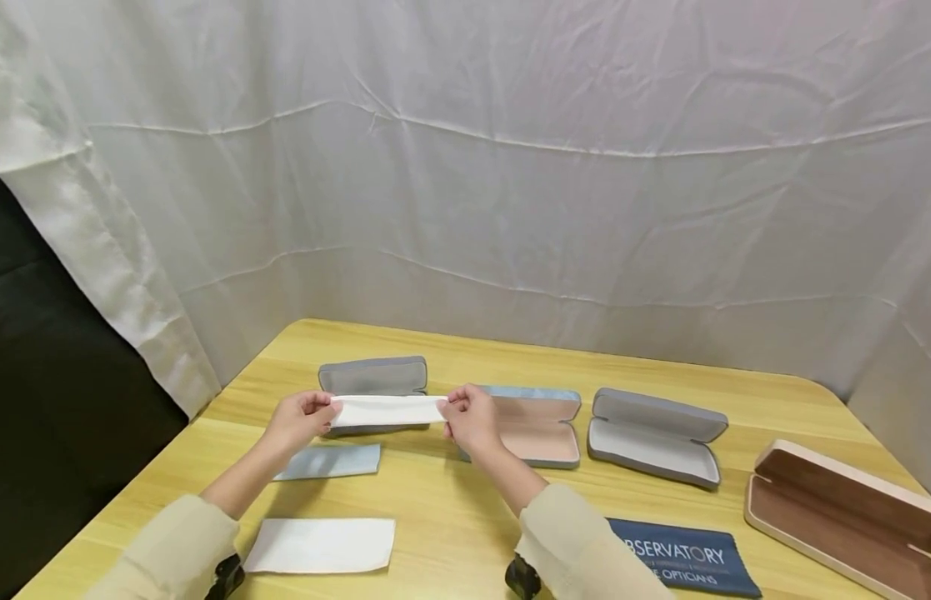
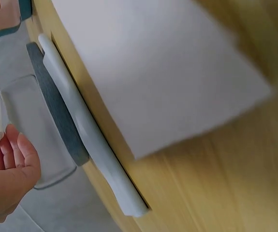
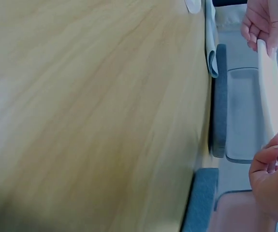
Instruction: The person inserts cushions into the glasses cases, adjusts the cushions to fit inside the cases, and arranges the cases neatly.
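Observation:
A folded white cloth (image 1: 390,410) is stretched level between both hands. My left hand (image 1: 298,423) pinches its left end, thumb on top; my right hand (image 1: 474,419) pinches the right end. Both grips also show in the left wrist view, where the left hand (image 2: 13,174) is near, and in the right wrist view, where the right hand (image 3: 274,181) is near. Behind and below the cloth stands an open grey glasses case (image 1: 375,377), its base mostly hidden by the cloth. Just right of my right hand sits an open blue case (image 1: 543,437) with a pink lining.
A folded light blue cloth (image 1: 330,461) and a white cloth (image 1: 322,546) lie at the left. To the right are an open grey case (image 1: 648,446), an open brown-lined case (image 1: 833,533) and a navy printed cloth (image 1: 690,558). A white curtain (image 1: 510,183) hangs behind the table.

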`<action>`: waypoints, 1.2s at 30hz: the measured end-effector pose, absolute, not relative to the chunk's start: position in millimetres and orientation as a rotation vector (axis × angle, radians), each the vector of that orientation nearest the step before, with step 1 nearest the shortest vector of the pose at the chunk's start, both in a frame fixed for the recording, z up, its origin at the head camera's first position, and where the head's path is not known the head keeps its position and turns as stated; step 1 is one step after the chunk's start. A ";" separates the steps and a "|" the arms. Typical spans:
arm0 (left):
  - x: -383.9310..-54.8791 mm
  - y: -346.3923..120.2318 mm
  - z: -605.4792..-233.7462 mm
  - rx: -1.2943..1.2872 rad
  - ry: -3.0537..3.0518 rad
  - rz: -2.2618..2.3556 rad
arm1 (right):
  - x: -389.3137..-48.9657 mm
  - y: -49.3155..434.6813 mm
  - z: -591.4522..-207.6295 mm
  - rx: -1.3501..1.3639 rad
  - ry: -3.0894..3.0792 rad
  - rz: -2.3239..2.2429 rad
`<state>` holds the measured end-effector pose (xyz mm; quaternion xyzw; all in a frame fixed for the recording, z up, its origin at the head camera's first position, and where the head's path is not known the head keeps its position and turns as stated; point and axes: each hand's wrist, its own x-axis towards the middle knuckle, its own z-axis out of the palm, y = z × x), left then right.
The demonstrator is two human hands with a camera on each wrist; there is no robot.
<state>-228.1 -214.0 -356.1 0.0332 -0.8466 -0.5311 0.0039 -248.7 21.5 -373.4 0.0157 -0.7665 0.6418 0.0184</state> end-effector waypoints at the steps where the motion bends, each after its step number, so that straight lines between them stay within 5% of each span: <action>1: -229.0 -215.9 -356.3 0.108 -2.656 -1.657 | -250.3 19.3 -375.0 0.055 -2.367 1.995; 36: -253.2 -231.8 -373.4 0.316 -2.827 -1.204 | -280.1 -21.9 -392.3 0.066 -2.597 1.395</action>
